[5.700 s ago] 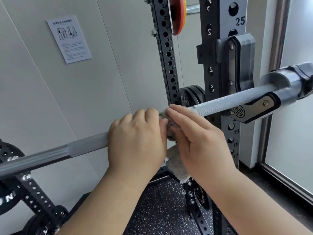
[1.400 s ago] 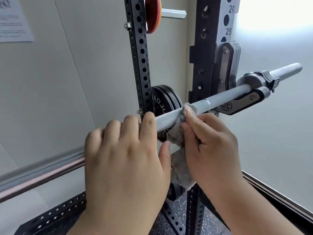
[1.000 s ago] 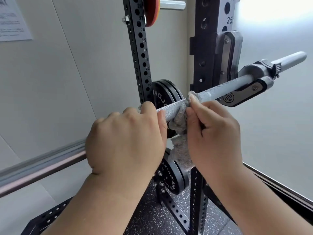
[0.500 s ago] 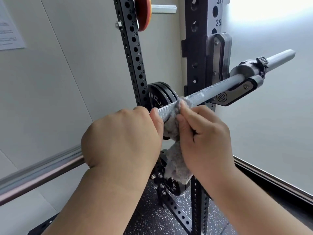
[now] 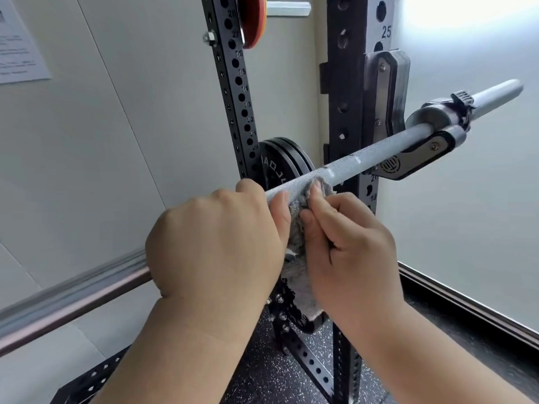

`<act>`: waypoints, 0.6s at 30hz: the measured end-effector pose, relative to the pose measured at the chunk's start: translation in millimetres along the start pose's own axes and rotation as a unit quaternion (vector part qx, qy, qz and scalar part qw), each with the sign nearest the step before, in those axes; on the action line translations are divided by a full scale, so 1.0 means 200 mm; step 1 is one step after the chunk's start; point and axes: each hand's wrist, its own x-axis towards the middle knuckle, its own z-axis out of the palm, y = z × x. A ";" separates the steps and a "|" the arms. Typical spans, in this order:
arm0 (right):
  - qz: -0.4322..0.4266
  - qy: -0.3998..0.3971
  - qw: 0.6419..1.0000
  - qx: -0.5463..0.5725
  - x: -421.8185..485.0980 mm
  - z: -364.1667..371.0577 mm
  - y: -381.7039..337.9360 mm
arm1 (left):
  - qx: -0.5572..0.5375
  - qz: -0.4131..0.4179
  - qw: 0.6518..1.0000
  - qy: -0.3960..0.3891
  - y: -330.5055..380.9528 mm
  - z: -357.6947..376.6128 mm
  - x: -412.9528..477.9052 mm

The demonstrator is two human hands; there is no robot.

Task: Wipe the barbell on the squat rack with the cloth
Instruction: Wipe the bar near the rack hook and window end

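The barbell [image 5: 361, 161] lies in the squat rack [image 5: 347, 118], its long axis running from lower left up to the right, toward the hook [image 5: 420, 158]. The right hand [image 5: 350, 237] has its grip pinched on the grey cloth [image 5: 300, 217], pressed against the knurled shaft; the rest hangs below. The left hand [image 5: 215, 240] is wrapped around the bar just beside it. The unwiped stretch lies up-right, nearer the right hand.

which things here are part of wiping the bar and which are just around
In the job:
- barbell
- grey cloth
- left hand, gripping the barbell
- right hand, pressing the cloth to it
- rack hook carrying the barbell

Just around:
- black weight plates
- orange plate
- wall notice
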 end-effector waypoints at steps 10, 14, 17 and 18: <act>-0.005 0.005 1.000 -0.006 0.01 -0.01 0.05 | 0.124 0.060 0.990 0.012 0.00 -0.03 -0.15; 0.022 0.037 0.999 -0.014 0.10 -0.02 0.10 | 0.117 0.061 0.991 0.031 0.01 -0.02 -0.10; 0.011 -0.001 1.000 0.005 0.03 -0.01 0.05 | 0.113 0.073 0.991 0.020 0.00 -0.04 -0.07; 0.003 -0.006 1.000 0.002 0.04 -0.02 0.05 | 0.111 0.073 0.991 0.012 0.00 -0.05 -0.06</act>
